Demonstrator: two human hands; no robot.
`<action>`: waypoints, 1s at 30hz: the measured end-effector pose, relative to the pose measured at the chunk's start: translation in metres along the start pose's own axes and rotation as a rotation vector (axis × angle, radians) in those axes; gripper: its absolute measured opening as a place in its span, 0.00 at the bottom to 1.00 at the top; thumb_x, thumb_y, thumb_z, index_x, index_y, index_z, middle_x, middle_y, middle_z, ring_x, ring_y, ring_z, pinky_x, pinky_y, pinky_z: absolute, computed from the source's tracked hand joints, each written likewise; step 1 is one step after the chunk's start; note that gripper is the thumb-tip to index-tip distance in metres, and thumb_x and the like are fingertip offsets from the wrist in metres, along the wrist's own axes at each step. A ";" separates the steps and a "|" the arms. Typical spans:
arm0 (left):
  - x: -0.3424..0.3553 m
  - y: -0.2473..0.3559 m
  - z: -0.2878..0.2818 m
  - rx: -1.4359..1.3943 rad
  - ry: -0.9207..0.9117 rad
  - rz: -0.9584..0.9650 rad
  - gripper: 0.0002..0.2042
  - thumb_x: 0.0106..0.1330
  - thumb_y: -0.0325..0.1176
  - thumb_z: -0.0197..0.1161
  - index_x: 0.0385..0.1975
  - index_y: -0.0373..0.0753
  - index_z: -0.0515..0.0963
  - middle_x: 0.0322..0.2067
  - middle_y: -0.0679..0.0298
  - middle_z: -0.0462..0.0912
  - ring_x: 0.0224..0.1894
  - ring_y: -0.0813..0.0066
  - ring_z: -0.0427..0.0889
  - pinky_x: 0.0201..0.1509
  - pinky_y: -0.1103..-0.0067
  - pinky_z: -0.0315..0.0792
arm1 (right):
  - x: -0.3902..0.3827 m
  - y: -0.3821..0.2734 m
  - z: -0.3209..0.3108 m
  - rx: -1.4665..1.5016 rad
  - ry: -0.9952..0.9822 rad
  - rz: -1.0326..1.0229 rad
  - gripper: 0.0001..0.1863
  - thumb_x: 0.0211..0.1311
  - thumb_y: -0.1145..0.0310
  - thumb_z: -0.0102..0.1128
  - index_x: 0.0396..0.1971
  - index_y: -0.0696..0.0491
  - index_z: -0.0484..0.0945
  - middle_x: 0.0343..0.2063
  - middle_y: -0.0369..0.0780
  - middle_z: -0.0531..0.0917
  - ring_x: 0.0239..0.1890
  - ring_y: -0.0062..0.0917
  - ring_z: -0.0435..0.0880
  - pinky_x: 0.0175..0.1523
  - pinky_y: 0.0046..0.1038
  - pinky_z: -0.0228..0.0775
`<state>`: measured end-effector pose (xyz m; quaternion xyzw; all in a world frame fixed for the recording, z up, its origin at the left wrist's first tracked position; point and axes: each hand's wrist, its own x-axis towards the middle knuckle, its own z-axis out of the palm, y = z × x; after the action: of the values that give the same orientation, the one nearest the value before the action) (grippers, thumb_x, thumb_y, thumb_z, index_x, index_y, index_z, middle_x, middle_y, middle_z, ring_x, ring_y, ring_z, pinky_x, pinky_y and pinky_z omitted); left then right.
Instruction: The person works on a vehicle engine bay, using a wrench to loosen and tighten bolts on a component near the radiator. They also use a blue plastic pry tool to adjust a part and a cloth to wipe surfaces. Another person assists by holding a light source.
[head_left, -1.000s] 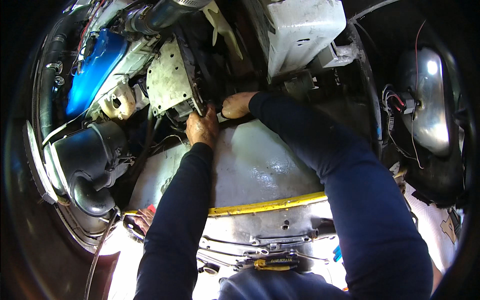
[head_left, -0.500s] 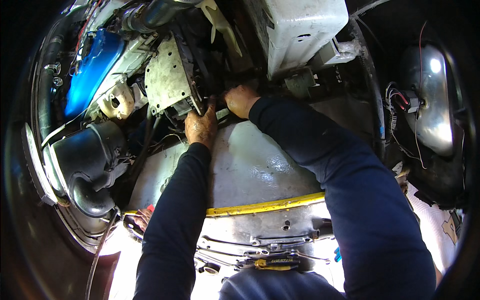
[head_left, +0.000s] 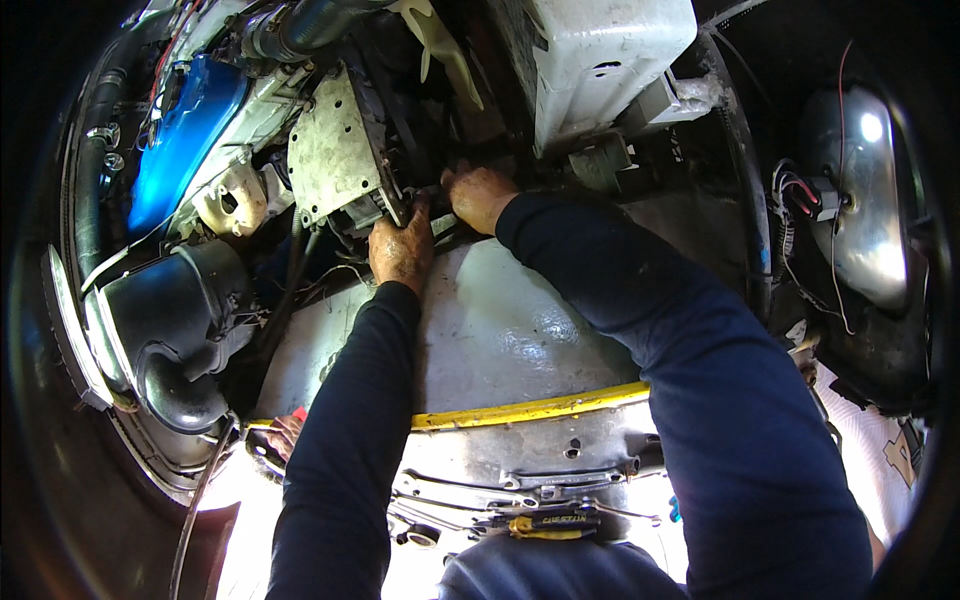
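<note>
My left hand (head_left: 402, 250) has its fingers curled up at the lower right corner of a pale metal plate with bolt holes (head_left: 325, 150), on a dark part I cannot make out. My right hand (head_left: 480, 196) is closed on something dark in the shadowed recess just right of that plate; what it holds is hidden. Below both hands lies a sloped grey metal panel (head_left: 500, 320) with a yellow edge (head_left: 530, 408).
Blue engine part (head_left: 175, 150), black canister (head_left: 170, 310) left; white housing (head_left: 605, 70) above; shiny metal cylinder (head_left: 870, 200) with wires right; wrenches (head_left: 550, 478) and yellow-black tool (head_left: 540, 528) low centre; another person's hand (head_left: 285, 435) at lower left edge of panel.
My right hand has shifted slightly up and deeper into the recess since a second ago. My left hand has moved very slightly up and left, staying at the plate's corner.
</note>
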<state>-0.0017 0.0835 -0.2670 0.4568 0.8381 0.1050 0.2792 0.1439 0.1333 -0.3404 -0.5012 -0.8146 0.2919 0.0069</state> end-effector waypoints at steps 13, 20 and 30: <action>-0.005 0.011 -0.002 0.133 0.027 -0.142 0.35 0.67 0.64 0.57 0.48 0.31 0.84 0.47 0.36 0.84 0.56 0.39 0.82 0.60 0.60 0.73 | 0.027 0.003 0.037 -0.036 -0.022 -0.010 0.18 0.69 0.68 0.50 0.53 0.57 0.82 0.56 0.52 0.82 0.57 0.47 0.82 0.62 0.43 0.74; -0.005 0.009 0.001 0.164 0.050 -0.123 0.32 0.69 0.60 0.57 0.46 0.30 0.84 0.47 0.37 0.85 0.55 0.40 0.82 0.60 0.61 0.73 | 0.025 0.030 0.026 -0.010 -0.200 -0.071 0.19 0.67 0.71 0.52 0.55 0.56 0.82 0.58 0.51 0.81 0.57 0.46 0.83 0.62 0.44 0.74; -0.006 0.011 -0.001 0.154 0.012 -0.134 0.34 0.69 0.62 0.57 0.46 0.28 0.83 0.47 0.36 0.84 0.55 0.39 0.82 0.60 0.60 0.73 | 0.022 0.017 0.036 -0.067 -0.177 -0.194 0.17 0.64 0.70 0.55 0.49 0.56 0.85 0.52 0.52 0.85 0.54 0.46 0.85 0.59 0.44 0.78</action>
<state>0.0076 0.0846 -0.2592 0.4193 0.8739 0.0243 0.2445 0.1358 0.1400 -0.3844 -0.3924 -0.8658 0.3057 -0.0533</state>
